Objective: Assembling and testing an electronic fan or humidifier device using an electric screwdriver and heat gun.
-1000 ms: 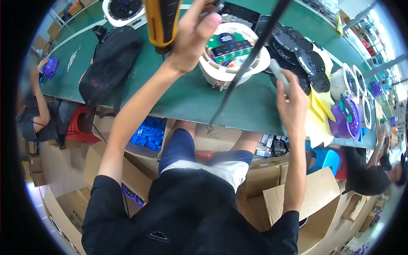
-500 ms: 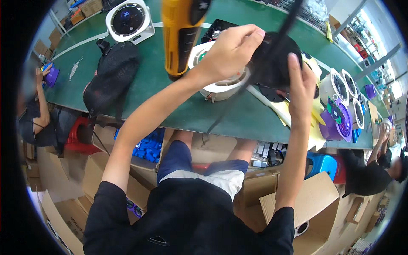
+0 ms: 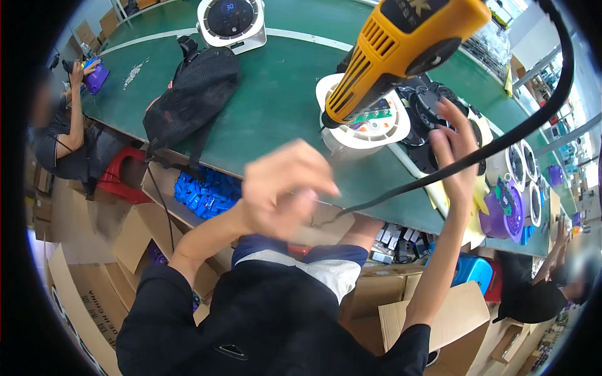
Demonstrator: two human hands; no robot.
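Observation:
My left hand (image 3: pixel 285 188), smeared by motion, is in the air at the table's front edge. Its fingers curl in toward the thumb; whether anything is between them I cannot make out. My right hand (image 3: pixel 456 153) is open, fingers apart, beside black round parts (image 3: pixel 426 106) lying on the table. Between the hands stands a white round housing (image 3: pixel 357 141) with a green circuit board (image 3: pixel 376 114) in it. A yellow-and-black power tool (image 3: pixel 382 62) hangs tilted above it and hides part of the housing. Neither hand touches the tool.
A black cord (image 3: pixel 501 150) loops across in front of my right arm. On the green table lie a black mesh bag (image 3: pixel 194 94) and a white display unit (image 3: pixel 232 22). White and purple housings (image 3: pixel 501 213) stand at the right. Cardboard boxes (image 3: pixel 433 313) flank my legs; people sit at both sides.
My left hand has left the black round part and come down toward the table edge. My right hand has let that part go. The power tool now appears farther right; the view has shifted.

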